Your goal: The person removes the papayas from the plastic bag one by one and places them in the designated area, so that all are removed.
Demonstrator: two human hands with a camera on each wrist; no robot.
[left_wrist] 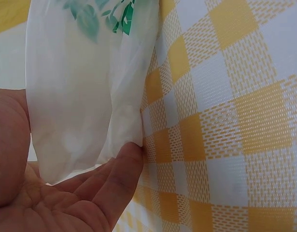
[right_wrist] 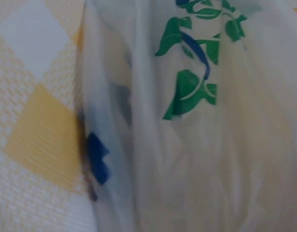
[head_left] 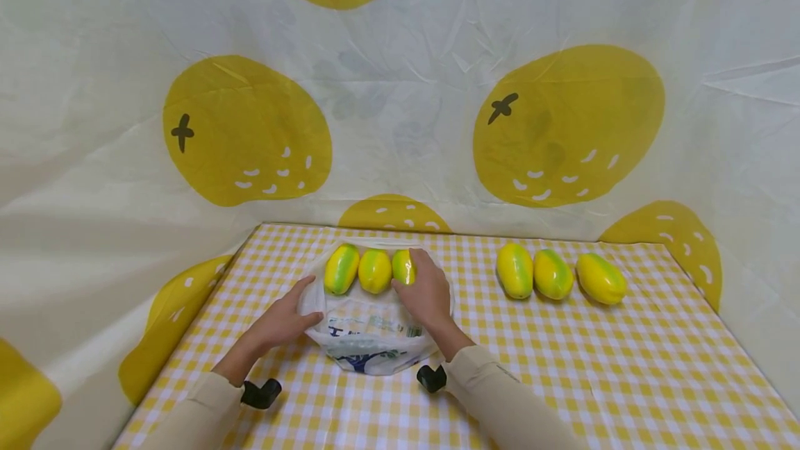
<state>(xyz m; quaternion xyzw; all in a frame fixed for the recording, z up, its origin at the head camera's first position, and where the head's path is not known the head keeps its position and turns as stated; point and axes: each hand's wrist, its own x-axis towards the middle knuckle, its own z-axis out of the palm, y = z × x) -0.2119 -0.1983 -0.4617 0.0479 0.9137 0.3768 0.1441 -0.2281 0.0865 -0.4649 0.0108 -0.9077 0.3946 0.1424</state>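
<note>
A white translucent plastic bag (head_left: 375, 360) with green and blue print lies on the table, its mouth spread wide. Three glossy, oblong yellow-green fruits sit in a row at the bag's far side: a left fruit (head_left: 342, 269), a middle fruit (head_left: 375, 271) and a right fruit (head_left: 403, 266). My right hand (head_left: 428, 290) grips the right one, thumb on its near side, fingers partly covering it. At the bag's left edge is my left hand (head_left: 284, 314), thumb and fingers spread, fingertips touching the plastic (left_wrist: 71, 111). The right wrist view shows only the bag's printed side (right_wrist: 187, 145) and cloth.
Three more such fruits lie in a row on the right of the table, the nearest of them an upright oblong fruit (head_left: 515, 271). A yellow-and-white checked cloth (head_left: 531, 380) covers the table. Behind it hangs a white curtain (head_left: 400, 123) printed with big yellow fruits.
</note>
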